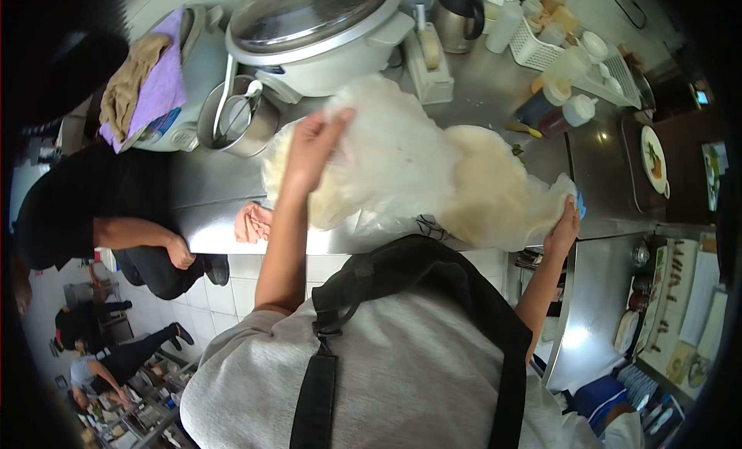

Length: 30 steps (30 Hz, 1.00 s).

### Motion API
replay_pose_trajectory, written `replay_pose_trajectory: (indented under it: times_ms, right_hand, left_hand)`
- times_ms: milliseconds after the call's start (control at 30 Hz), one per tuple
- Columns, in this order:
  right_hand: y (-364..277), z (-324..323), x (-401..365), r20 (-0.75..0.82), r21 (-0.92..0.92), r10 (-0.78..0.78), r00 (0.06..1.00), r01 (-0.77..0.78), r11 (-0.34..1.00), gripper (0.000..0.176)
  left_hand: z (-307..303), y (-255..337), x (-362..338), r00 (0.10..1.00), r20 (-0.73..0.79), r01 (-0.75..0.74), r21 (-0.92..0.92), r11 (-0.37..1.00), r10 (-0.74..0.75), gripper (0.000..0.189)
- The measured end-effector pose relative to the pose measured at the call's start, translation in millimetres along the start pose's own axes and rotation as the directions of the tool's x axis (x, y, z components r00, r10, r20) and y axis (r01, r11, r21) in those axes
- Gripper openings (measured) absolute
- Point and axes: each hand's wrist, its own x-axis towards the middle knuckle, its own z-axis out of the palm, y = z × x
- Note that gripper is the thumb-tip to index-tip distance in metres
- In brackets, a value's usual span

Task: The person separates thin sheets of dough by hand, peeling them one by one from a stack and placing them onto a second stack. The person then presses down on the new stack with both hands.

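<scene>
My left hand (313,151) is raised over the steel counter, its thumb and fingers pinched on a thin, cloudy, translucent sheet (394,144). The sheet hangs creased across the middle of the counter. Under and beside it lie pale, round, flat pieces; a beige one (491,182) spreads to the right and a yellowish one (328,198) shows at the left. At the far right edge of this spread, my right hand (566,225) is closed on the whitish, crumpled edge of the sheet material. A bit of blue (580,205) shows just beyond those fingers.
Behind stand a rice cooker (309,43), a steel pot (238,120) with utensils, a tape dispenser (430,66) and a thermos jug (457,18). Squeeze bottles (568,113) are at right. A pink cloth (252,222) lies at left, near another person's arm (139,233).
</scene>
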Motion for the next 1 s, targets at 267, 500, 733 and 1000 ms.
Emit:
replay_pose_trajectory:
  times_ms: [267,500,733,1000]
  right_hand:
    - [17,27,3,0.086,-0.071,0.039,0.996,-0.033,0.997,0.032]
    - [-2,24,5,0.064,-0.07,0.045,0.997,-0.041,0.997,0.037]
    - [-30,49,-15,0.124,-0.103,-0.01,0.992,0.023,0.994,0.036]
    - [-112,140,-78,0.374,0.195,-0.063,0.925,-0.013,0.981,0.022]
  left_hand:
    - [-165,-128,-8,0.874,-0.271,0.44,0.087,0.894,-0.404,0.08]
    - [-161,-110,-41,0.922,-0.133,0.384,0.18,0.906,-0.365,0.101]
    - [-112,-71,-31,0.888,-0.274,0.122,0.915,0.386,0.37,0.087]
    - [85,-6,-28,0.924,0.193,-0.361,0.161,0.919,0.33,0.056]
